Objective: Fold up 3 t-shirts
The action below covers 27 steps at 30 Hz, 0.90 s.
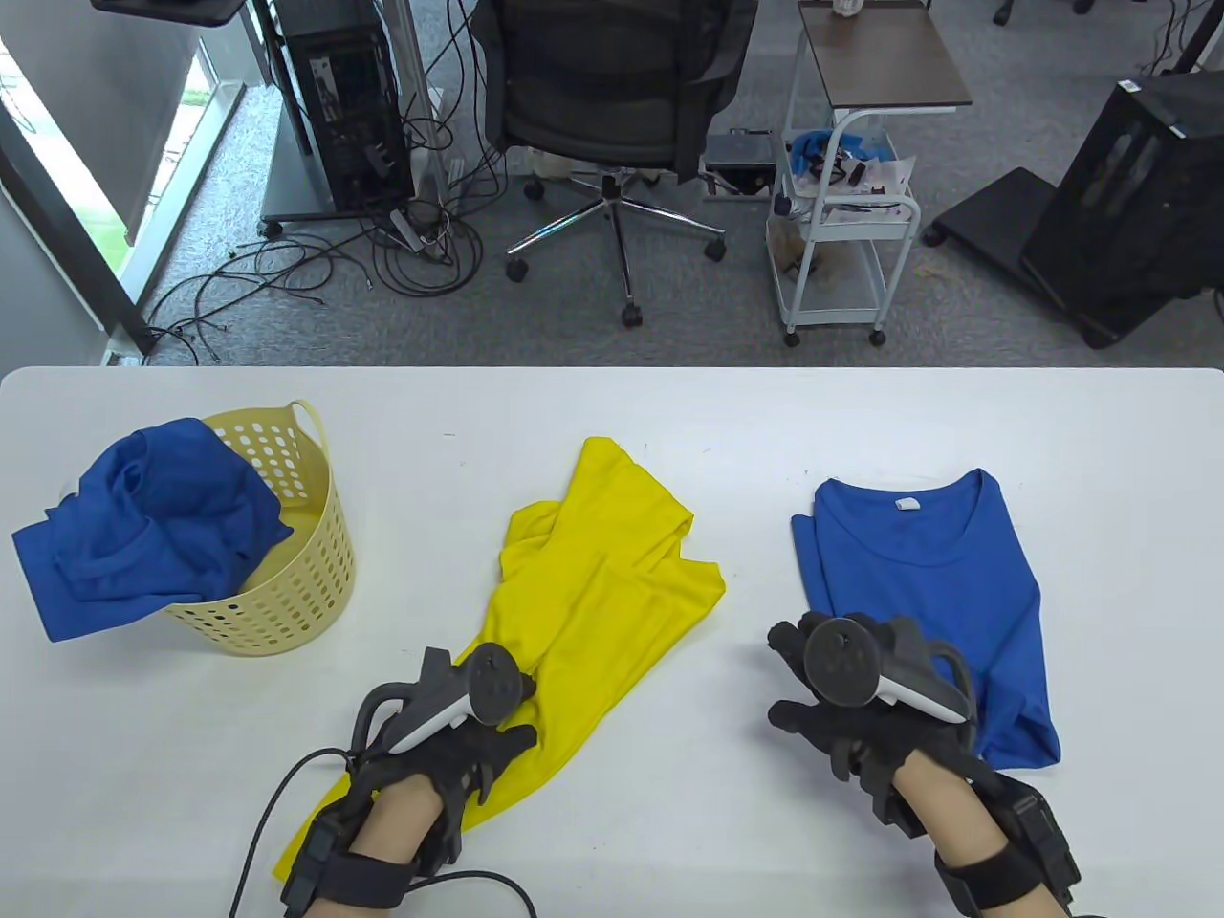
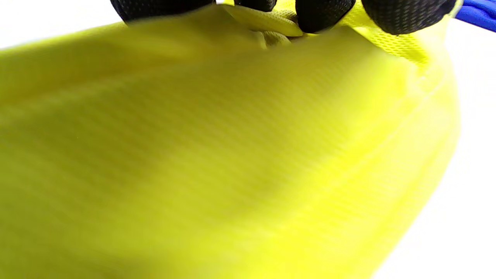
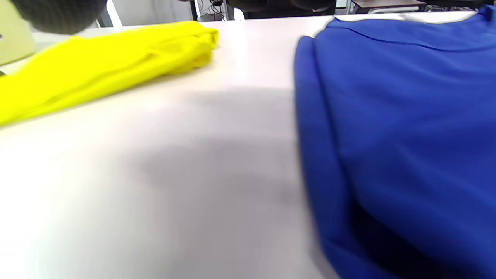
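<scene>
Left hand [image 1: 449, 736] at the bottom of the table view pinches the yellow t-shirt [image 1: 583, 602], fingers [image 2: 323, 13] bunching its fine mesh knit. That shirt's a crumpled long strip running from the bottom left up toward frame center. Right hand [image 1: 861, 698], lower right, hovers with relaxed fingers holding nothing, at the near edge of the smooth folded blue t-shirt [image 1: 932, 593], a rectangle with collar pointing to the top. Upper left, another blue t-shirt [image 1: 143, 526] spills out of a perforated cream plastic basket [image 1: 306, 564].
</scene>
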### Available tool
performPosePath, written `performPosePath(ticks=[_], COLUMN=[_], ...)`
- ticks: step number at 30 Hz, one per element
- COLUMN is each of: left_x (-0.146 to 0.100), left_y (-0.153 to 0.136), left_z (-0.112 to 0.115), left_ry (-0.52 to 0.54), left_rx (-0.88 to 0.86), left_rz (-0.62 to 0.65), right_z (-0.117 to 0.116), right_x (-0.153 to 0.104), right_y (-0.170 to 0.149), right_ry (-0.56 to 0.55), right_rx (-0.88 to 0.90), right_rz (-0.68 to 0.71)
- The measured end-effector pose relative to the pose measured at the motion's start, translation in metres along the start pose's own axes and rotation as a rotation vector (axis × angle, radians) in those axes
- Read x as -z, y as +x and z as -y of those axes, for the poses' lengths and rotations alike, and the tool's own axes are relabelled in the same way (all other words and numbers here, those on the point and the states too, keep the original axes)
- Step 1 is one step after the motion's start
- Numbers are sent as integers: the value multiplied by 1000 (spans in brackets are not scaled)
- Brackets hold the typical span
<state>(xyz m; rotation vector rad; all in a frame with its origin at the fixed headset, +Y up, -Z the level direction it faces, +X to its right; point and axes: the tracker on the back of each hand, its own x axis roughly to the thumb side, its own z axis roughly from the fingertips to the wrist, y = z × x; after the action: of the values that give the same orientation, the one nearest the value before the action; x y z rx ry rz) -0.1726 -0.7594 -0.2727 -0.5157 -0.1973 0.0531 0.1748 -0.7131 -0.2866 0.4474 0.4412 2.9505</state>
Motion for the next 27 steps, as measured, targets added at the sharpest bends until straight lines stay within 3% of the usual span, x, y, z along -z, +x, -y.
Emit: performPosePath(ticks=[1, 3, 6, 9, 16, 20, 24, 27], left_x=[-5, -14, -21, -12, 54, 100, 130, 136], left_y=[2, -3, -25, -35, -29, -22, -13, -11], left_z=[-7, -25, -55, -71, -78, -77, -68, -70], left_ry=[-1, 96, 204, 207, 145, 116, 105, 227], left_rx=[-18, -105, -174, -117, -46, 38, 97, 166], left_rz=[38, 50, -35, -112, -228, -247, -188, -196], right_z=[1, 0, -7, -16, -33, -41, -45, -45], right_x=[5, 13, 25, 41, 79, 95, 101, 101], right_y=[11, 30, 59, 86, 130, 130, 127, 129], right_ry=[1, 19, 48, 62, 32, 79, 47, -2], right_rx=[-14, -32, -69, -101, -234, -271, -260, -279], right_rz=[16, 43, 83, 104, 105, 94, 113, 127])
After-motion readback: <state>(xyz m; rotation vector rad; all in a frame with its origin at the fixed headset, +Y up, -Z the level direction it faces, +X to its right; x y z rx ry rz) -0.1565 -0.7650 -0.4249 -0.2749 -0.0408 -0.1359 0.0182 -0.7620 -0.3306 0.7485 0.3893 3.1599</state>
